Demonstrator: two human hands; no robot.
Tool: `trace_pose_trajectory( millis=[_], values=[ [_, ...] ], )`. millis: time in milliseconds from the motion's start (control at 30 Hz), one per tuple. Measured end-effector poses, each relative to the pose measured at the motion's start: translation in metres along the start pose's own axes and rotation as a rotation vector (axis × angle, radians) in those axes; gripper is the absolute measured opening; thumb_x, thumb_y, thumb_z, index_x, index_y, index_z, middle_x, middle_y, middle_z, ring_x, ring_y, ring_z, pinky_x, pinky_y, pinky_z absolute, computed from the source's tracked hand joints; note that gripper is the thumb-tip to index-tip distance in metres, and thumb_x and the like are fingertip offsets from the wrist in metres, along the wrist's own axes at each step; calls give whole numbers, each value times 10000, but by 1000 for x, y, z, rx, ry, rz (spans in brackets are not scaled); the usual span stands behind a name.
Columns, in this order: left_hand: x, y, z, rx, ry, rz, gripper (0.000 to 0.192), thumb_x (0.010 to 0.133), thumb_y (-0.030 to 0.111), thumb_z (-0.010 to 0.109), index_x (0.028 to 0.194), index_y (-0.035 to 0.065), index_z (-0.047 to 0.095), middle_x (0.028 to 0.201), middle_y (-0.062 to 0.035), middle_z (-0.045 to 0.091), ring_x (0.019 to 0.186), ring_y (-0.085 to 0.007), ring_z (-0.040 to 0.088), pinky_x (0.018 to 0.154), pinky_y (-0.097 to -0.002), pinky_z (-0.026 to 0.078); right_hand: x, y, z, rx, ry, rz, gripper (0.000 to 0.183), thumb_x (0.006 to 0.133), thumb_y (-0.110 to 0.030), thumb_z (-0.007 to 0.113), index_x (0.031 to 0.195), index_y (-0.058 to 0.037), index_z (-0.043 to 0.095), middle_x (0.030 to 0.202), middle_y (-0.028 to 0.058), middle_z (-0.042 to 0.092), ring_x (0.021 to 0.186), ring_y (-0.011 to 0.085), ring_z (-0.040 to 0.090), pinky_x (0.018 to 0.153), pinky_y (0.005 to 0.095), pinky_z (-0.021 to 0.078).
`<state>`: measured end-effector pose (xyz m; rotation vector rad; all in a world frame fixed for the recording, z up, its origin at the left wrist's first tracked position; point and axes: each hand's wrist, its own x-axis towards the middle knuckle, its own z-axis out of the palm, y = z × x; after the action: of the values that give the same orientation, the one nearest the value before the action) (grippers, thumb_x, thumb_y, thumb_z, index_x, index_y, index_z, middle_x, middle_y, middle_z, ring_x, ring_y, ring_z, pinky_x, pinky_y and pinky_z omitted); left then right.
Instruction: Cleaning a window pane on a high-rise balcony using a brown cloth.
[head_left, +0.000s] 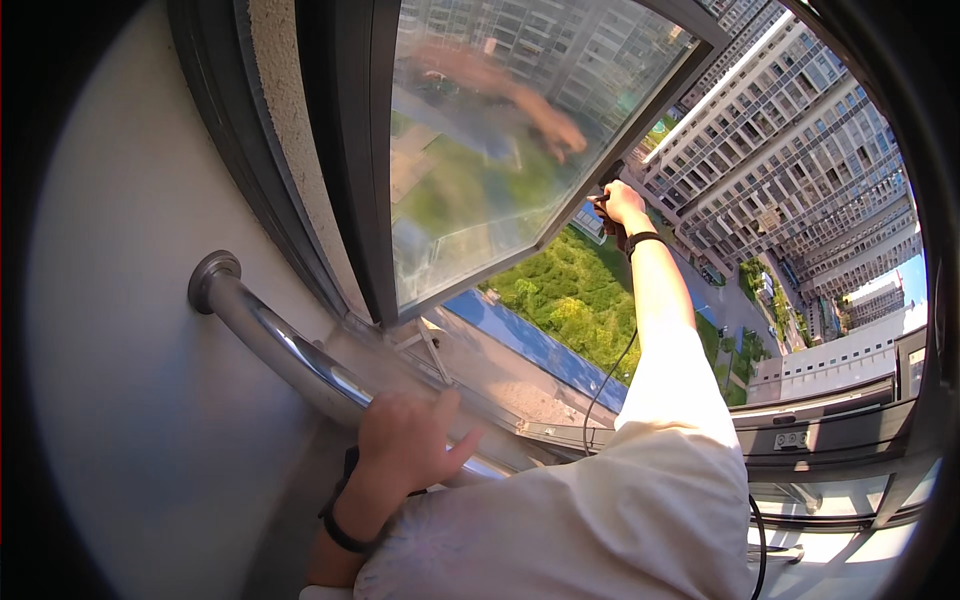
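Observation:
My right arm reaches out through the open casement window. My right hand (624, 204) is closed around a small dark object (601, 199) beside the outer edge of the window's dark metal frame (637, 142); fingers hide most of it, so whether it is a handle or a tool cannot be told. The window's glass pane (480, 195) reflects an arm. Low in the view, my left hand (409, 439) is blurred over the shiny metal handrail (300, 360), thumb and a finger spread; whether it touches the rail cannot be told. Each wrist wears a dark band.
A thin black cable (611, 371) hangs near my right arm. A white wall (135, 337) stands at the left, with the rail's mount on it. A metal window stay (431, 345) joins near the sill. Far below outside lie shrubs (570, 285); high-rise buildings (780, 150) stand beyond.

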<state>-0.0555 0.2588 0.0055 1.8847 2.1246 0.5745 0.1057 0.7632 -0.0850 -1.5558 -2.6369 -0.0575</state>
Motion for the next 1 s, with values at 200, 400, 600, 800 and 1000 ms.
trace_pose_trajectory(
  millis=[200, 400, 600, 800, 1000],
  values=[
    [-3, 1, 4, -35, 53, -9, 270, 680, 342, 623, 696, 87, 536, 497, -94, 509, 526, -276, 537, 551, -370, 409, 12, 5, 6, 125, -111, 33, 121, 767, -168, 561, 735, -53, 581, 839, 112, 641, 797, 260, 613, 666, 352, 462],
    [1, 1, 5, -48, 64, 1, 262, 687, 318, 612, 667, 77, 511, 501, -98, 506, 524, -287, 529, 561, -389, 404, 6, -9, -2, 181, -194, 69, 107, 771, -95, 514, 710, -7, 518, 919, 89, 653, 782, 210, 618, 614, 327, 455],
    [0, 3, 2, -28, 58, 7, 255, 695, 308, 599, 660, 72, 510, 489, -120, 490, 508, -308, 514, 554, -399, 400, -24, -14, -9, 117, -177, 109, 149, 704, -140, 653, 739, -31, 557, 925, 89, 644, 866, 226, 609, 683, 340, 458],
    [0, 3, 5, 3, 65, 56, 276, 713, 335, 574, 653, 73, 513, 480, -121, 503, 501, -310, 527, 528, -409, 396, -73, -16, -18, -14, -158, 177, 219, 733, -259, 617, 819, -58, 620, 867, 150, 618, 850, 302, 588, 708, 386, 454],
    [0, 1, 6, 38, 124, 126, 302, 735, 360, 562, 646, 75, 519, 468, -118, 508, 483, -309, 536, 501, -409, 401, -126, -28, -21, -26, -192, 333, 243, 758, -285, 607, 888, -81, 624, 954, 136, 611, 901, 301, 577, 743, 389, 453]
  ],
)
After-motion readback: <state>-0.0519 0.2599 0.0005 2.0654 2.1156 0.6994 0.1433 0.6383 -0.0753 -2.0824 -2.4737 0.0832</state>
